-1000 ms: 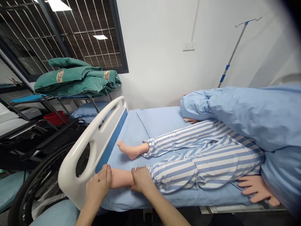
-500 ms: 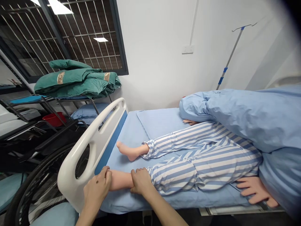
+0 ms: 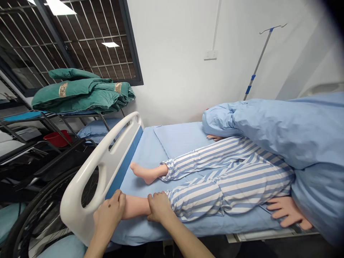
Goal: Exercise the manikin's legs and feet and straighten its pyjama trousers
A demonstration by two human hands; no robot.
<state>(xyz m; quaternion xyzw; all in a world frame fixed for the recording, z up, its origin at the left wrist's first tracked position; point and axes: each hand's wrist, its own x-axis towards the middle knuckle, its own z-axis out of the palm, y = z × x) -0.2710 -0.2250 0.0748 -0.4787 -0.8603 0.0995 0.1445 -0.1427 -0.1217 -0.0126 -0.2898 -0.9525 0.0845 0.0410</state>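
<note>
My left hand is closed around the foot end of a manikin's near leg, hiding the foot. Higher on the same lower leg, just below the trouser hem, my right hand grips the shin. Blue-and-white striped trousers cover the rest of both legs. The manikin's other foot lies bare on the blue bed sheet, toes toward the footboard. A blue quilt covers the upper body, and one manikin hand sticks out at the near bed edge.
The white bed footboard rises close to my left hand. Beyond it stand a wheelchair, a red basin and folded green quilts on a rack. An IV pole is behind the bed near the wall.
The view has shifted slightly, so the scene sits a little further left. Both hands keep their hold on the manikin's leg, which shows no clear movement on the bed.
</note>
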